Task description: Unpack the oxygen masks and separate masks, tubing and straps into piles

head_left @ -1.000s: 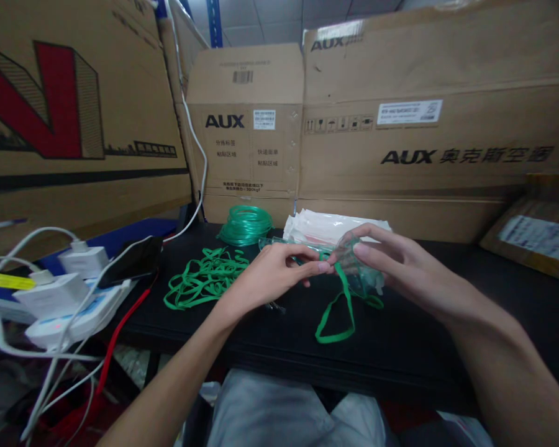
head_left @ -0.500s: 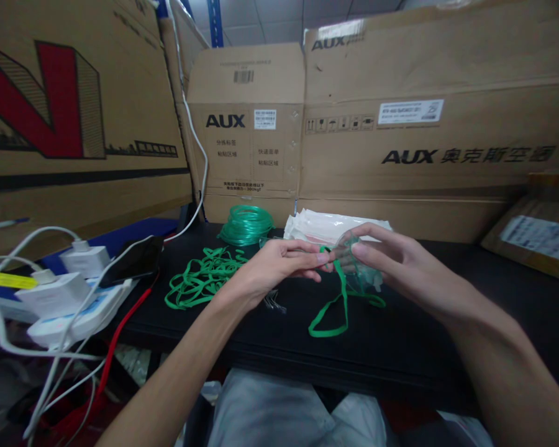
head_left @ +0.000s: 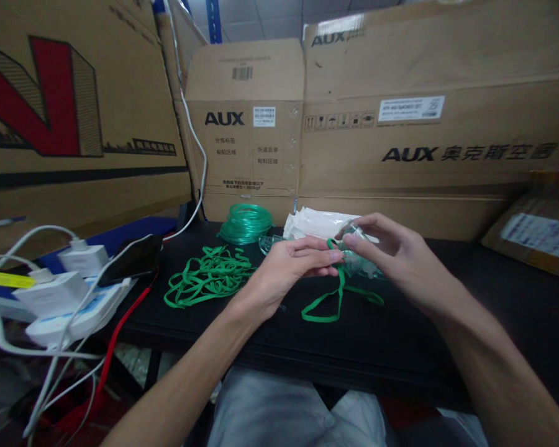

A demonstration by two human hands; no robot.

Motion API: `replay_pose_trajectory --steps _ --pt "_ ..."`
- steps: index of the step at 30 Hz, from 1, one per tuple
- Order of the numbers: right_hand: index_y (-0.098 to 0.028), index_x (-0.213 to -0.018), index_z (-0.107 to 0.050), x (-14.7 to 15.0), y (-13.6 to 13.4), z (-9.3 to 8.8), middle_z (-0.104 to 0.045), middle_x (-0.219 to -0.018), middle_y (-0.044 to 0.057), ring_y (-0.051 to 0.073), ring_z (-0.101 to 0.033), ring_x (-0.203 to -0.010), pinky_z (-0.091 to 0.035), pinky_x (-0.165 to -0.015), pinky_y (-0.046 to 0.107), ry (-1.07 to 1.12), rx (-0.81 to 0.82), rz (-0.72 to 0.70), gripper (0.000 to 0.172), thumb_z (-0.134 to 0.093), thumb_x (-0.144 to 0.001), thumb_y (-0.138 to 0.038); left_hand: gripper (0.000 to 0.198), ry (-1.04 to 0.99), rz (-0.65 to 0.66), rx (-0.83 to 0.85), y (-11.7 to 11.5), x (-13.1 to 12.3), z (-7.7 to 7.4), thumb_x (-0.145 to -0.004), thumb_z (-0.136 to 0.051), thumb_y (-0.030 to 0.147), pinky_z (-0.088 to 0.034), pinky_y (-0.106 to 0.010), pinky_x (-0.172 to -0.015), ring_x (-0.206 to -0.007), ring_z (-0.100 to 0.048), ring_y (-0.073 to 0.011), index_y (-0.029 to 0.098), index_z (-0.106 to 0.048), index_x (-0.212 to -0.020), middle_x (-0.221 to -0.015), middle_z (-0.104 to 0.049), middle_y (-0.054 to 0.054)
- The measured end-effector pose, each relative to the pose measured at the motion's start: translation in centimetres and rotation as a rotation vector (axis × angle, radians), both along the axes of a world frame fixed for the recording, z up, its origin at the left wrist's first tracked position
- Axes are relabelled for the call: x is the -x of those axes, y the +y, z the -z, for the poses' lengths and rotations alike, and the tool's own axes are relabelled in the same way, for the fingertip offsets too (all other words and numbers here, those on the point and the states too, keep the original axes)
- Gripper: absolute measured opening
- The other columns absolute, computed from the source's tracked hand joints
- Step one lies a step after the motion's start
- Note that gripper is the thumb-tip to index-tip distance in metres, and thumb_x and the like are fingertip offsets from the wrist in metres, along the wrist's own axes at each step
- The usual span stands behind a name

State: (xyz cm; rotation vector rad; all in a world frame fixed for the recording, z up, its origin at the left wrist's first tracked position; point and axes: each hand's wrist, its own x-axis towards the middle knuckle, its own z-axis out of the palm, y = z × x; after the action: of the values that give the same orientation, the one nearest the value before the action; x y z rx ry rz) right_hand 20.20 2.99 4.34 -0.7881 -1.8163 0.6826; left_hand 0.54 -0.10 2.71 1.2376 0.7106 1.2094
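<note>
My left hand (head_left: 302,261) pinches a green elastic strap (head_left: 323,318) close to its upper end. The strap hangs in a loop below my fingers and rests on the black table. My right hand (head_left: 382,245) is closed round a clear, green-tinted plastic mask (head_left: 361,264), partly hidden by the fingers. The left fingertips meet the edge of the mask, where the strap end lies. To the left is a tangled pile of green straps (head_left: 207,276). Behind it sits a coil of green tubing (head_left: 246,223).
White plastic packets (head_left: 314,223) lie behind my hands, beside another clear plastic piece (head_left: 268,243). Cardboard boxes (head_left: 419,124) wall off the back. A power strip (head_left: 74,316) with white chargers and cables, plus a black phone (head_left: 133,261), occupies the left edge of the black table (head_left: 400,354).
The left hand has shifted slightly right, toward the mask. The mask has tilted in my right hand, and the strap's loop has swung left and up a little.
</note>
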Motion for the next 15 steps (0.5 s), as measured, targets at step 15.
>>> replay_pose_trajectory --steps 15 --pt "-0.028 -0.097 -0.055 0.78 -0.39 0.46 -0.067 -0.102 0.004 0.026 -0.07 -0.091 -0.056 -0.077 0.038 0.103 -0.069 0.096 0.042 -0.084 -0.08 -0.055 0.032 -0.011 -0.063 0.005 0.05 -0.09 0.19 -0.073 -0.092 0.035 -0.046 -0.019 -0.07 -0.075 -0.064 -0.007 0.013 -0.076 -0.089 -0.086 -0.071 0.0"
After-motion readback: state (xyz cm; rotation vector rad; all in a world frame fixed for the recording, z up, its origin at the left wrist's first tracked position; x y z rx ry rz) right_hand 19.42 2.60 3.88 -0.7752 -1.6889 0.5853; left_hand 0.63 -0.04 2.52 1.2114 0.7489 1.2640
